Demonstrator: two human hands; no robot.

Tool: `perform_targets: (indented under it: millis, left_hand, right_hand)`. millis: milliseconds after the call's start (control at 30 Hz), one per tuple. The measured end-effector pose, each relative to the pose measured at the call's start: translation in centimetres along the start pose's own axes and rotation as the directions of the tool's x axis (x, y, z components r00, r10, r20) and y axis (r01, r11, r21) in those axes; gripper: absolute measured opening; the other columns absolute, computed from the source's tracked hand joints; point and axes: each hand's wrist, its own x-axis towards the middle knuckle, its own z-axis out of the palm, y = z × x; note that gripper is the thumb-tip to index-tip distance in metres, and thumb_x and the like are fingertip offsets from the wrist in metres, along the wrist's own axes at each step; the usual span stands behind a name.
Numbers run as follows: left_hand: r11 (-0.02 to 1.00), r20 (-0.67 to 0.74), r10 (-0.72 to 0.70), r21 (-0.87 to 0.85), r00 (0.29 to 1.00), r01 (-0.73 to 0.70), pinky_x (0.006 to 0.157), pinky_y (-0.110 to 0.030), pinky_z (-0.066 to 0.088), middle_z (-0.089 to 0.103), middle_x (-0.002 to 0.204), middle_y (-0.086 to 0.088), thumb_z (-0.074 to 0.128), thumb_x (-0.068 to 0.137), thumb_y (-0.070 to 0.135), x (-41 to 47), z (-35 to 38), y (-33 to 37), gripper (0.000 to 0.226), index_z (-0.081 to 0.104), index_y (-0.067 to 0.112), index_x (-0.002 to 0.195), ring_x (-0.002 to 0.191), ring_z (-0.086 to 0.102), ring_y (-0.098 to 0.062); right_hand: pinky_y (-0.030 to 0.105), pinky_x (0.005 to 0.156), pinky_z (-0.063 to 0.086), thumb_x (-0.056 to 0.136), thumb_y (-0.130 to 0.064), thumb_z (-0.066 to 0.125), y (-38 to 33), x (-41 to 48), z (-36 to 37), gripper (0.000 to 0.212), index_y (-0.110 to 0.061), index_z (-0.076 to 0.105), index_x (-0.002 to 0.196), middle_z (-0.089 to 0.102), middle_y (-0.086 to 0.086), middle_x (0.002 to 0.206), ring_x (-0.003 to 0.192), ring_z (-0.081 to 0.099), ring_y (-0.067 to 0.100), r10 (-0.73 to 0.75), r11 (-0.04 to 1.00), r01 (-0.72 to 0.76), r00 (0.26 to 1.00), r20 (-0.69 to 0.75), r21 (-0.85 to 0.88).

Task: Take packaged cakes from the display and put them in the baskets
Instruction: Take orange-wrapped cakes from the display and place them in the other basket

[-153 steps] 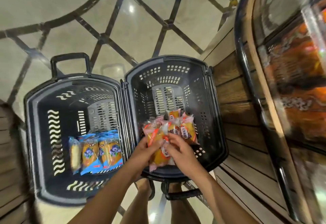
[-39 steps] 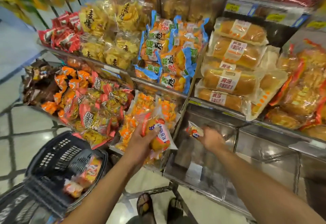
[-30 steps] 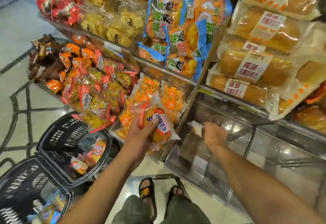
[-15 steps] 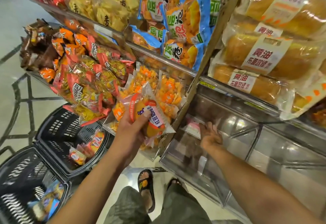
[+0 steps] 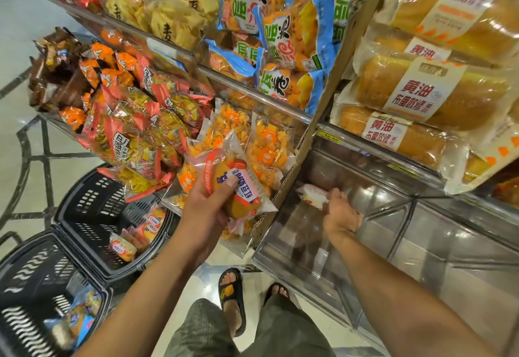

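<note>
We look down on a shop aisle with a pale polished floor (image 5: 25,137) crossed by dark inlaid lines. A slanted cardboard divider (image 5: 323,120) splits the stocked shelves, and we place everything by it.

Left of the divider lie heaps of red-and-orange snack packs (image 5: 134,120) and clear bags of orange pieces (image 5: 266,143). Above-left of it stand blue-edged bags (image 5: 283,33). Right of the divider, wrapped bread loaves (image 5: 438,95) are stacked over a clear bin (image 5: 393,233), whose glossy walls throw reflections that blur its inside.

Far below-left of the divider, two black baskets sit side by side on the floor. The far basket (image 5: 84,196) holds orange-wrapped cakes (image 5: 146,227), the near basket (image 5: 25,281) blue-wrapped ones (image 5: 78,320). Below the divider we see feet in dark sandals (image 5: 233,300).

Just left of the divider's lower end, the left hand (image 5: 205,213) grips a packaged cake (image 5: 241,188), thumb across its label. Just right of that end, inside the bin, the right hand (image 5: 341,213) pinches a small wrapped cake (image 5: 311,195).

The loaf labels read 黄油 in red. We cannot read the blue characters on the held cake's label with certainty.
</note>
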Motion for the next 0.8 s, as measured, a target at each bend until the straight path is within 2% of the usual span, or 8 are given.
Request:
perform_targets:
  millis: [100, 167, 300, 400, 500, 667, 733, 800]
  left_hand:
    - [1.0, -0.007, 0.001, -0.01, 1.0, -0.001, 0.078, -0.038, 0.063, 0.071, 0.129, -0.015, 0.062, 0.091, 0.016, 0.0, -0.1, -0.1, 0.059, 0.047, 0.008, 0.147, 0.115, 0.071, -0.028]
    - [1.0, -0.009, 0.001, -0.012, 1.0, -0.001, 0.078, -0.038, 0.063, 0.071, 0.128, -0.015, 0.062, 0.09, 0.016, 0.0, 0.0, -0.1, 0.058, 0.048, 0.008, 0.146, 0.114, 0.071, -0.028]
    - [1.0, -0.005, -0.003, -0.008, 1.0, 0.003, 0.081, -0.041, 0.063, 0.072, 0.128, -0.014, 0.062, 0.091, 0.016, -0.2, 0.0, 0.1, 0.057, 0.049, 0.01, 0.146, 0.114, 0.071, -0.028]
    - [1.0, 0.005, 0.001, 0.0, 1.0, -0.001, 0.081, -0.041, 0.063, 0.072, 0.127, -0.014, 0.062, 0.091, 0.016, -0.3, -0.1, 0.2, 0.058, 0.047, 0.009, 0.147, 0.114, 0.072, -0.028]
    - [1.0, 0.007, 0.007, -0.002, 1.0, -0.007, 0.079, -0.039, 0.063, 0.074, 0.124, -0.011, 0.062, 0.09, 0.015, -0.3, -0.2, 0.1, 0.059, 0.047, 0.01, 0.147, 0.112, 0.072, -0.026]
    - [1.0, 0.014, 0.015, 0.005, 1.0, -0.015, 0.079, -0.039, 0.064, 0.076, 0.118, -0.009, 0.06, 0.092, 0.015, -0.5, -0.2, -0.1, 0.054, 0.049, 0.007, 0.144, 0.108, 0.074, -0.023]
    - [1.0, 0.019, 0.016, 0.0, 1.0, -0.016, 0.08, -0.04, 0.064, 0.075, 0.121, -0.01, 0.06, 0.092, 0.015, -0.6, -0.3, -0.1, 0.055, 0.048, 0.007, 0.145, 0.11, 0.073, -0.024]
    - [1.0, 0.021, 0.014, -0.015, 1.0, -0.013, 0.078, -0.041, 0.064, 0.073, 0.125, -0.012, 0.062, 0.09, 0.016, -0.7, -0.3, 0.0, 0.059, 0.047, 0.009, 0.147, 0.112, 0.072, -0.026]
  right_hand:
    - [0.033, 0.076, 0.042, 0.088, -0.008, 0.062, 0.0, 0.0, 0.3, 0.034, -0.019, 0.046, 0.116, 0.066, 0.006, 0.107, 0.097, 0.067, 0.031, 0.035, 0.997, -0.034, 0.999, -0.018, 0.072]
    - [0.037, 0.084, 0.05, 0.093, -0.015, 0.061, 0.0, 0.0, 0.5, 0.03, -0.023, 0.051, 0.12, 0.066, 0.006, 0.116, 0.102, 0.067, 0.031, 0.007, 0.998, -0.008, 1.0, 0.01, 0.069]
    - [0.037, 0.107, 0.047, 0.086, -0.019, 0.069, 1.0, -0.6, 1.8, 0.062, -0.037, 0.048, 0.142, 0.043, -0.004, 0.146, 0.126, 0.054, 0.025, -0.141, 0.99, 0.142, 0.98, 0.138, 0.0]
    - [0.038, 0.11, 0.044, 0.08, -0.021, 0.075, 1.4, -0.8, 2.1, 0.078, -0.038, 0.042, 0.148, 0.035, -0.005, 0.151, 0.136, 0.041, 0.022, -0.191, 0.979, 0.197, 0.976, 0.108, -0.045]
    - [0.038, 0.105, 0.043, 0.073, -0.014, 0.082, 1.3, -0.3, 1.8, 0.085, -0.036, 0.044, 0.146, 0.039, -0.004, 0.144, 0.127, 0.045, 0.024, -0.154, 0.988, 0.154, 0.987, 0.036, -0.006]
    - [0.034, 0.092, 0.044, 0.093, -0.017, 0.059, 0.6, 0.5, 2.0, 0.047, -0.042, 0.049, 0.132, 0.043, -0.016, 0.124, 0.115, 0.052, 0.026, -0.058, 0.977, 0.048, 0.997, 0.042, 0.206]
    - [0.032, 0.086, 0.039, 0.101, -0.028, 0.051, 0.7, 0.8, 2.2, 0.027, -0.041, 0.05, 0.125, 0.042, -0.022, 0.114, 0.114, 0.057, 0.029, -0.07, 0.978, 0.059, 0.997, 0.045, 0.201]
    - [0.035, 0.087, 0.042, 0.102, -0.03, 0.049, 0.5, 1.0, 1.8, 0.023, -0.037, 0.048, 0.124, 0.046, -0.015, 0.114, 0.11, 0.06, 0.032, -0.096, 0.989, 0.091, 0.995, 0.04, 0.113]
